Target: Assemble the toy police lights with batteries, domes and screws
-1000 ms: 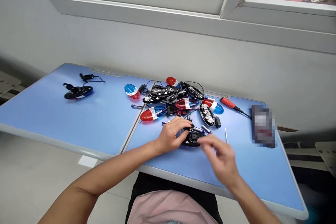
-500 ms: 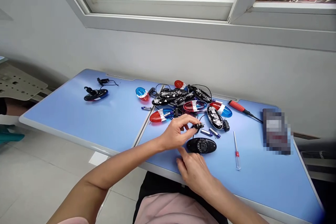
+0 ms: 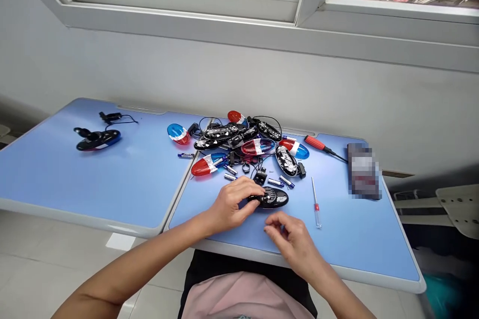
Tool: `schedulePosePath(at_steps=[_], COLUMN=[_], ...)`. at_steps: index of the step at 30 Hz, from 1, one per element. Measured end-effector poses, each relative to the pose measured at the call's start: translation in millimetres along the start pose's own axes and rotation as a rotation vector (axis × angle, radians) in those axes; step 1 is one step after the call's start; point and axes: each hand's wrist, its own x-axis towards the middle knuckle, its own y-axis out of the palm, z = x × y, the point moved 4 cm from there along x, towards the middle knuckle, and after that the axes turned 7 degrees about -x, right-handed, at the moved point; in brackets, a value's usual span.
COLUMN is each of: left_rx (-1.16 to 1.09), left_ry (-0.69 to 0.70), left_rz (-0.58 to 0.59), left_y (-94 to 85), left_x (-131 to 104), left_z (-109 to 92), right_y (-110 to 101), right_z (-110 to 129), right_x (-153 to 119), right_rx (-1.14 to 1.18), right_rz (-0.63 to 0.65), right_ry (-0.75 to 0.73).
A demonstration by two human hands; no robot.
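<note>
A black oval housing [image 3: 275, 198] lies on the blue table near its front edge. My left hand [image 3: 235, 203] has its fingertips closed on the left end of that housing. My right hand [image 3: 290, 234] is just below and to the right of it, fingers curled and apart, with nothing visible between them. Behind the housing lie a small black clamp part [image 3: 260, 176] and blue-and-white batteries [image 3: 276, 183]. A clear screwdriver with a red collar [image 3: 317, 207] rests to the right.
A pile of red-and-blue lights [image 3: 258, 147] and patterned black housings [image 3: 286, 160] fills the back middle. A red-handled tool [image 3: 315, 143] and a blurred dark object [image 3: 364, 172] are at the right. An assembled black unit [image 3: 98, 140] stands on the left table.
The view has shifted right. My left hand has let go of the small black part, now on the table, and grips the housing. My right hand has moved away from the housing.
</note>
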Motion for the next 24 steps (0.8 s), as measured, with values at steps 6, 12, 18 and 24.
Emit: schedulePosePath(at_steps=[6, 12, 18, 24], left_rx=[-0.021, -0.038, -0.078, -0.079], left_ry=[-0.207, -0.409, -0.409, -0.366], left_rz=[-0.047, -0.141, -0.156, -0.202], left_y=[3.3, 4.4, 7.1, 9.3], left_x=[-1, 3, 5, 5], left_z=[8, 20, 18, 13], right_y=[-21, -34, -37, -31], right_z=[-23, -24, -27, -35], right_x=[7, 21, 47, 41], right_rx=[0.238, 0.183, 0.182, 0.154], right_rz=[-0.155, -0.278, -0.290, -0.210], right_ry=[0.188, 0.131, -0.017, -0.018])
